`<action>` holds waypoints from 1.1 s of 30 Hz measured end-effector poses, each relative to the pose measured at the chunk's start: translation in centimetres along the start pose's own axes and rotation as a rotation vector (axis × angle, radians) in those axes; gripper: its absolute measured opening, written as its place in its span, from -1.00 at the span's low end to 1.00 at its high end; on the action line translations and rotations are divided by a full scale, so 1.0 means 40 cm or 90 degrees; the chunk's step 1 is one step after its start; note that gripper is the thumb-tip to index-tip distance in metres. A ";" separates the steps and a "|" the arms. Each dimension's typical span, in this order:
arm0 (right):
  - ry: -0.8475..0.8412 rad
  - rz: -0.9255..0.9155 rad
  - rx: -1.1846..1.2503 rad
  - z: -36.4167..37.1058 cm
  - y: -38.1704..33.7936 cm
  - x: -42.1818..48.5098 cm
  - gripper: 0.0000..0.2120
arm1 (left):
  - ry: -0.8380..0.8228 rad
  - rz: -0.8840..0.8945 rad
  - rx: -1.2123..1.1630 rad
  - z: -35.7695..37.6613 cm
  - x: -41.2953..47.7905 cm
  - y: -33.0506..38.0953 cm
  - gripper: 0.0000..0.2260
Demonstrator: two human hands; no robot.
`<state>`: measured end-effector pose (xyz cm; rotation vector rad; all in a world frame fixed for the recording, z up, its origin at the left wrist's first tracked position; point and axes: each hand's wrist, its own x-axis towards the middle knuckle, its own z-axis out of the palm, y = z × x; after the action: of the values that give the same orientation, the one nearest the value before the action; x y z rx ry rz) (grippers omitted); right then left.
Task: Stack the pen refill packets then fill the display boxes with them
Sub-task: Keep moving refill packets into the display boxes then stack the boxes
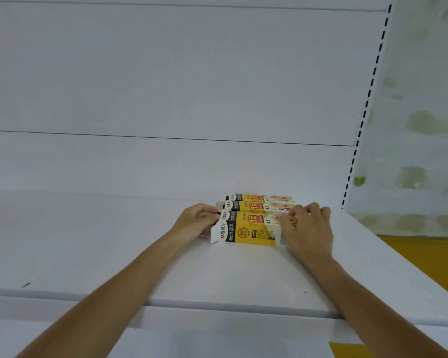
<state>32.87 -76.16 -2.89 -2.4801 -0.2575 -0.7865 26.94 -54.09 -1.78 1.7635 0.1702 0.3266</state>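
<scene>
The printing on the three yellow boxes is too small and soft to read beyond a large "0.5" and the brand mark. Nothing shows of what lies inside them. Under the left hand (195,219), at the white flapped end of the nearest display box (248,228), a pale glossy patch peeks out against the shelf (217,275), but it is too blurred to name. Both forearms run out of the bottom of the view.

The left hand is closed round the left end of the nearest display box, its fingers curled tight with the tips against the box's top edge; the palm side is turned away, so what else it may hold cannot be told. The right hand (308,228) clasps the right end of the same box, with knuckles up and fingers bent over the top. It covers that end, and its far fingers reach across toward the middle display box (256,205).

The three boxes lie on their sides, long edges parallel and touching or nearly so, toward the back right of the white shelf. The far display box (259,197) sits against the white back panel (166,86). A slotted upright (367,99) rises to the right of them, and beyond it is a stained pale wall (424,125)
</scene>
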 end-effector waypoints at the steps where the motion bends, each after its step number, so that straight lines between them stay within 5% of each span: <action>1: 0.011 -0.006 0.009 0.001 -0.001 -0.001 -0.72 | 0.006 0.000 0.016 0.004 0.001 -0.004 -0.96; 9: -0.039 -0.053 0.063 -0.007 -0.011 -0.002 -0.64 | -0.021 -0.012 0.154 0.005 0.012 -0.024 -0.68; 15: -0.183 -0.181 0.095 -0.019 -0.034 -0.013 -0.18 | 0.289 0.015 0.059 -0.012 0.009 -0.001 -0.85; 20: -0.134 -0.171 0.176 -0.026 -0.080 -0.029 -0.40 | 0.494 -0.185 -0.200 -0.075 0.009 0.057 -0.63; 23: -0.088 -0.068 0.325 -0.039 -0.128 -0.013 -0.57 | 0.418 -0.117 -0.375 -0.094 -0.008 0.061 -0.68; 26: -0.161 0.041 0.553 -0.048 -0.188 -0.006 -0.60 | 0.158 0.079 -0.271 -0.014 -0.054 0.091 -0.72; 29: -0.228 0.012 0.545 -0.050 -0.228 -0.026 -0.57 | 0.010 0.182 -0.139 0.047 -0.055 0.134 -0.69; 33: -0.204 -0.018 0.513 -0.087 -0.212 -0.025 -0.43 | -0.093 0.178 -0.103 0.043 -0.029 0.147 -0.78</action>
<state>27.62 -70.88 2.52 -1.8107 -0.5927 -0.2053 25.99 -57.31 3.47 1.6428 -0.2043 0.3989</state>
